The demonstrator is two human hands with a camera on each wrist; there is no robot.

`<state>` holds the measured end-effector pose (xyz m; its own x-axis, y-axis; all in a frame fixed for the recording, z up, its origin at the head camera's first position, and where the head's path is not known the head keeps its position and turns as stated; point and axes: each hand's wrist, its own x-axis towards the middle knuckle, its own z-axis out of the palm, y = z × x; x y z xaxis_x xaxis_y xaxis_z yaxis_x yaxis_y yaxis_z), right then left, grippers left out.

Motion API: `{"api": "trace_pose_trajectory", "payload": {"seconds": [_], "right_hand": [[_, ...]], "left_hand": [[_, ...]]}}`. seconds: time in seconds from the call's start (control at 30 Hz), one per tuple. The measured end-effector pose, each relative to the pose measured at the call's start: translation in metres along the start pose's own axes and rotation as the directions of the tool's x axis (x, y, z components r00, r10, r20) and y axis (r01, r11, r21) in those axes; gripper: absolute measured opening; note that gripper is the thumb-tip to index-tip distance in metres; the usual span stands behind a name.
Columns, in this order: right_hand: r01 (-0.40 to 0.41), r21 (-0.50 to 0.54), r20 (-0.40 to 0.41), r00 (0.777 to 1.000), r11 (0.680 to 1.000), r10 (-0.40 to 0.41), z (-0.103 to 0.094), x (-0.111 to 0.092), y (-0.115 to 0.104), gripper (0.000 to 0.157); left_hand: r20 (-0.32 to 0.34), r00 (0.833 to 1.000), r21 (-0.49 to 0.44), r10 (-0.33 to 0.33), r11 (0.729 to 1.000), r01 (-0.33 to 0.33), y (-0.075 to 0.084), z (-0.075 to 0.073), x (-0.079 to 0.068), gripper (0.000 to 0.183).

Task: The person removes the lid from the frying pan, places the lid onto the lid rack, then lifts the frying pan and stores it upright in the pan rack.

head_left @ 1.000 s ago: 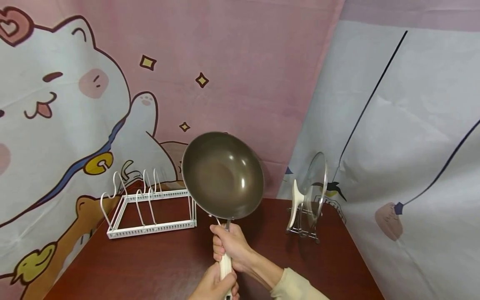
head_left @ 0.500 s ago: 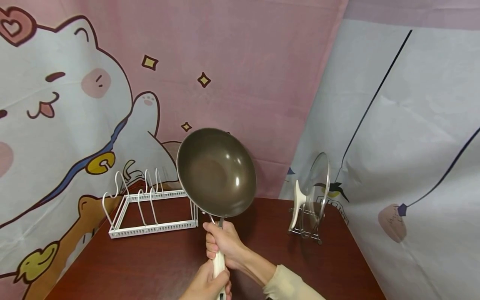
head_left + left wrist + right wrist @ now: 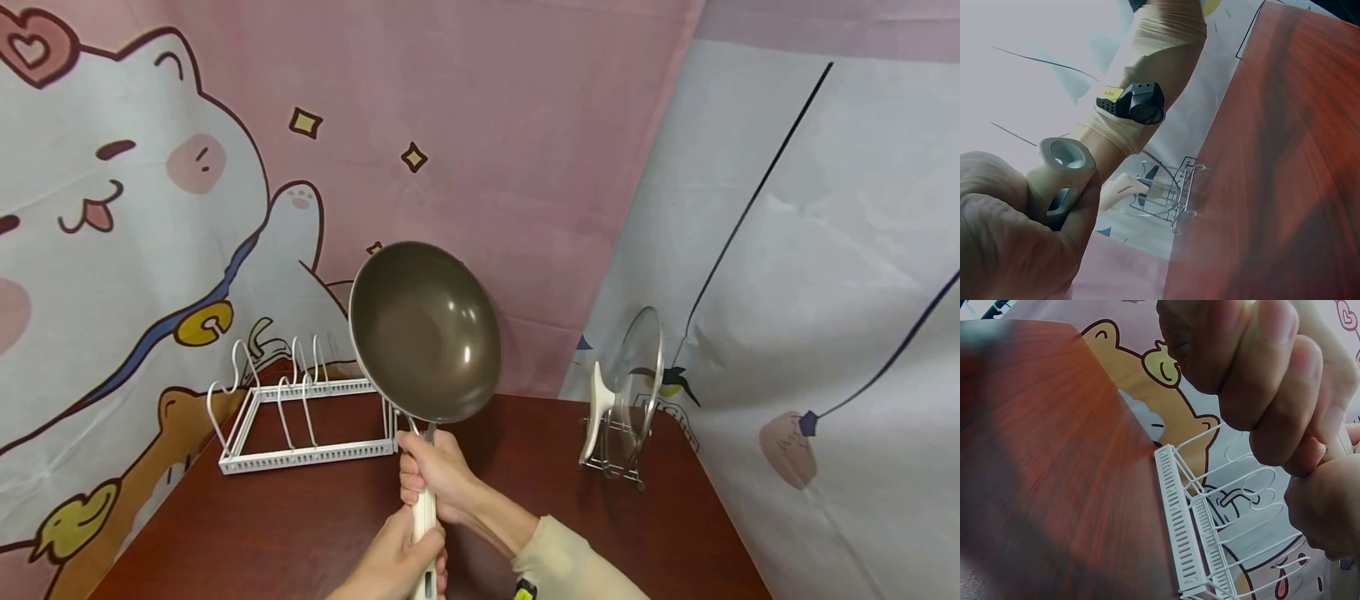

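Observation:
A deep brown-grey wok (image 3: 420,333) with a pale handle (image 3: 424,512) is held up above the table, its inside facing me. My right hand (image 3: 442,477) grips the handle close to the pan, fingers wrapped round it; those curled fingers (image 3: 1260,381) fill the top of the right wrist view. Lower down, my left hand (image 3: 397,554) grips the handle near its end, thumb laid along it. In the left wrist view the handle's hollow end (image 3: 1067,164) sticks out of the left hand (image 3: 1016,231). The wok's underside is hidden.
Left on the red-brown table (image 3: 315,517) stands a white rack (image 3: 307,454) with upright wire loops. At the right, a small wire stand (image 3: 611,471) holds a glass lid (image 3: 637,375) and a cream-coloured piece (image 3: 597,408). Printed cloth (image 3: 510,150) hangs behind.
The wok and both hands have shifted left and slightly up in the head view, nearer the white rack. Both hands keep their grip on the handle.

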<state>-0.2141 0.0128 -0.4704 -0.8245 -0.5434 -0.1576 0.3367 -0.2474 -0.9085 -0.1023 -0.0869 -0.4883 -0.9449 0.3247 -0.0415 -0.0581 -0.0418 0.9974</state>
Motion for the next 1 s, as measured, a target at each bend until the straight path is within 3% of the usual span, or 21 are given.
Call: {"api": "trace_pose_trajectory", "payload": {"seconds": [0.3, 0.6, 1.0], "right_hand": [[0.011, 0.006, 0.028, 1.0, 1.0, -0.011, 0.011, 0.01, -0.003, 0.041], [0.015, 0.008, 0.065, 0.998, 1.0, -0.016, 0.024, 0.017, -0.006, 0.042], [-0.013, 0.01, 0.096, 0.995, 1.0, 0.012, 0.04, 0.029, -0.008, 0.045]], "left_hand": [[-0.034, 0.999, 0.024, -0.021, 0.999, 0.022, 0.006, -0.01, -0.002, 0.008], [-0.091, 0.996, 0.125, 0.009, 0.992, 0.003, 0.01, -0.021, -0.006, 0.009], [-0.207, 0.978, 0.206, 0.011, 0.978, 0.033, 0.016, -0.029, -0.014, 0.011]]}}
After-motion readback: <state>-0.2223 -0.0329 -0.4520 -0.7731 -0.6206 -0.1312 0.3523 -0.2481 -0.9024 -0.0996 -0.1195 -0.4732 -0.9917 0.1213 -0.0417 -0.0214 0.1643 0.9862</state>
